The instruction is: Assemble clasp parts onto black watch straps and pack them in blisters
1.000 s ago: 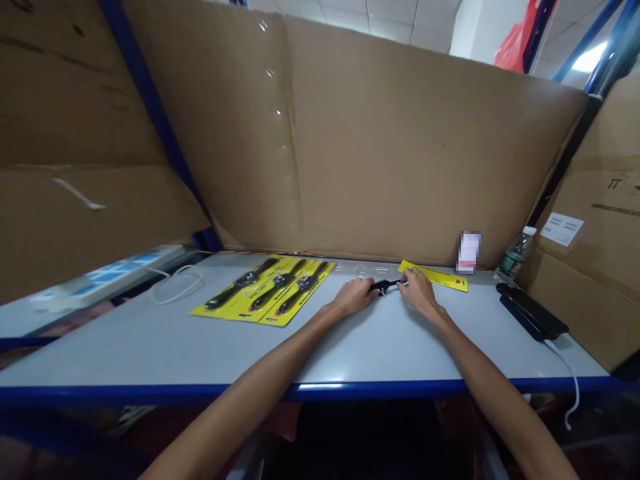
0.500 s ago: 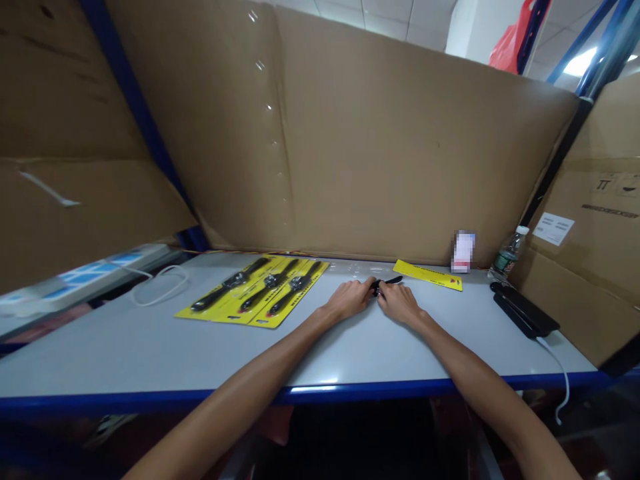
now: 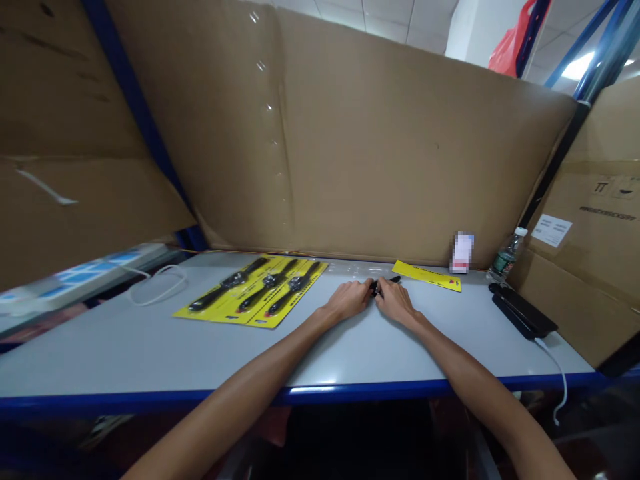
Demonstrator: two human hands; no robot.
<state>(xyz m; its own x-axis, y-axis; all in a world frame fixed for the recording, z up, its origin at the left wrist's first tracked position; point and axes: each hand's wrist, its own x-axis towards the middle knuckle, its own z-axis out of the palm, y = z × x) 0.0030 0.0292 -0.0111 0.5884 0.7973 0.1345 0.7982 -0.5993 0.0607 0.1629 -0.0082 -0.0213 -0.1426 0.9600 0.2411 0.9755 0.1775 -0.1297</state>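
Observation:
My left hand [image 3: 350, 297] and my right hand [image 3: 395, 302] meet at the back middle of the grey table [image 3: 150, 347]. Both are closed on a small black tool [image 3: 384, 284], whose tip sticks out to the right between them. Just beyond lies a clear plastic blister [image 3: 357, 269]. A single yellow backing card [image 3: 427, 275] lies to the right of the hands. To the left lie three yellow cards with black tools [image 3: 255, 291] mounted on them, side by side.
A tall cardboard sheet [image 3: 380, 147] stands behind the table. A black device [image 3: 523, 312] with a white cable, a water bottle [image 3: 505, 256] and a cardboard box [image 3: 590, 253] are at the right. A white power strip [image 3: 85, 275] and cable lie at the left.
My right hand has moved left along the black tool until it meets my left hand. The view has shifted slightly.

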